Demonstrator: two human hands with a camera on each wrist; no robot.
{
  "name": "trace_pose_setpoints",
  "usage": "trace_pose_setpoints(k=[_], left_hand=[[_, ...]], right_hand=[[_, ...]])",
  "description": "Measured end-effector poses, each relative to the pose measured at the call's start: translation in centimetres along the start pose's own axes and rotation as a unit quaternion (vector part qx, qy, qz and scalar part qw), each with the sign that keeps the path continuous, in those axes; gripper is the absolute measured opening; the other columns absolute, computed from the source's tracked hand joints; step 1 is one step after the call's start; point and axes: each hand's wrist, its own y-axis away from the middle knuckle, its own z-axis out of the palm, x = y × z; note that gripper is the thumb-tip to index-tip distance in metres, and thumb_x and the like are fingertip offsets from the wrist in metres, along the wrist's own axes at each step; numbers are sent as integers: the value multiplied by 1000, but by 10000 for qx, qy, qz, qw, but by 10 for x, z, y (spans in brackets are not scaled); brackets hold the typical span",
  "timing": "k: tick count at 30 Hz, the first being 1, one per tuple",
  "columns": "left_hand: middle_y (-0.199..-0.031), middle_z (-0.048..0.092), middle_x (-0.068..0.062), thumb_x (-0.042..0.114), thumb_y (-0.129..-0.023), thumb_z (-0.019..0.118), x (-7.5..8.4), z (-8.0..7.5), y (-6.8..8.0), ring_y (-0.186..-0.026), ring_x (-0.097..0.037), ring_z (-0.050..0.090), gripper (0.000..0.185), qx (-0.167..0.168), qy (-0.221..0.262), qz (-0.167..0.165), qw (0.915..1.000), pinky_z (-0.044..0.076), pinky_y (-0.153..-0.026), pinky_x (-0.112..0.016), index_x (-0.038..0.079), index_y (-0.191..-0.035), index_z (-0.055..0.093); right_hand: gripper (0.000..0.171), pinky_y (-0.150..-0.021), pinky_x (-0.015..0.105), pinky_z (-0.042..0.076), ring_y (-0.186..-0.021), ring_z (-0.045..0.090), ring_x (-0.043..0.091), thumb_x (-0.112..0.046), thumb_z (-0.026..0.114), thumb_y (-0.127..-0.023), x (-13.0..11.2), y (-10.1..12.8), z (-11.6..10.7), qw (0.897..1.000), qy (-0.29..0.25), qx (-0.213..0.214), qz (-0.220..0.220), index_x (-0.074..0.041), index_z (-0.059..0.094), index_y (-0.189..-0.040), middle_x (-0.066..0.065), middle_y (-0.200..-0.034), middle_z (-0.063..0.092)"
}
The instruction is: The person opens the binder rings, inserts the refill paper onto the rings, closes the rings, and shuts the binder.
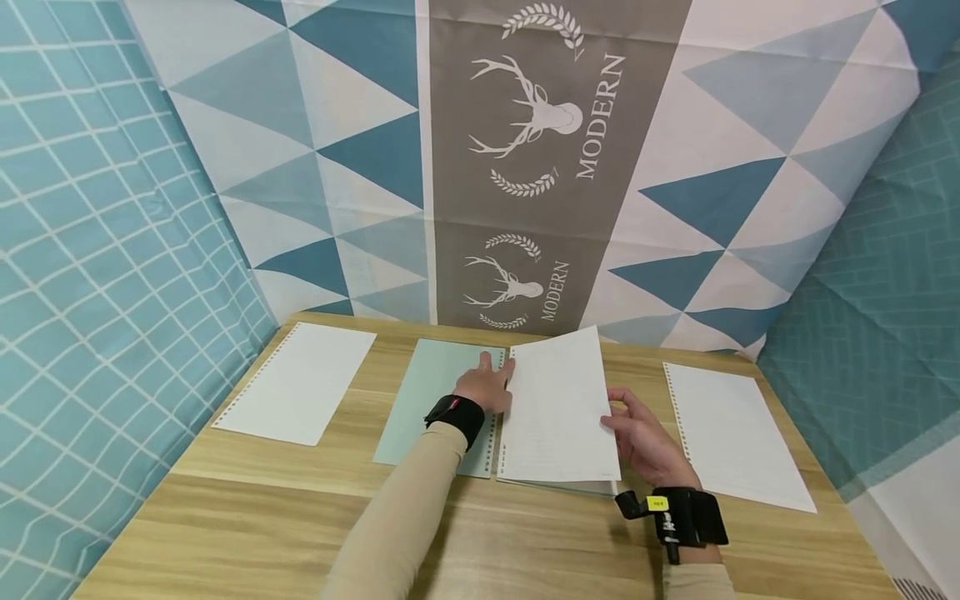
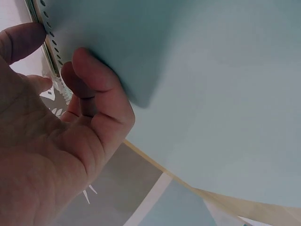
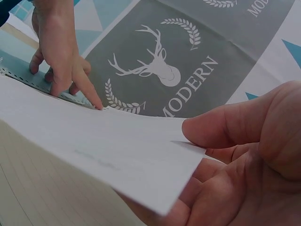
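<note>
My left hand (image 1: pixel 483 390) rests on a pale green punched cover (image 1: pixel 416 400), its fingers spread toward the row of holes along the inner edge. In the left wrist view that cover (image 2: pixel 225 99) fills much of the picture, with fingertips right at its holes. Thumb and fingers of my right hand (image 1: pixel 643 437) pinch the outer edge of a white loose-leaf sheet (image 1: pixel 558 408). The sheet is raised on that side, its punched edge beside the green cover. Beneath it, a lined page (image 3: pixel 28 188) shows in the right wrist view, and a strip of green peeks out below in the head view.
Single white punched sheets lie on the wooden table (image 1: pixel 247 508), one at the left (image 1: pixel 300 383) and one at the right (image 1: pixel 735 433). A patterned cloth backdrop (image 1: pixel 510 192) rises behind the table's far edge. Tiled-print cloth (image 1: pixel 97 250) stands along the left side.
</note>
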Motion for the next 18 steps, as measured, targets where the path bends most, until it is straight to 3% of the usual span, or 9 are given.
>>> trace_pose_setpoints(k=[7,18], left_hand=[[-144,35,-20,23,-99,52,0,1,2,-67,-27,50,65,98,59,43,9999,37,-61,-34,30,-161,31],[-148,31,-20,24,-98,49,0,5,-5,-62,-25,48,67,39,15,-72,10000,35,-58,-33,31,-161,29]], right_hand=[[33,-76,29,60,-92,72,10,-9,47,-106,-1,1,-1,10000,10,42,3,-13,35,-137,-2,-113,69],[34,-79,30,59,-94,72,10,-8,46,-106,-1,1,-1,9999,67,103,63,-11,34,-138,-2,-114,69]])
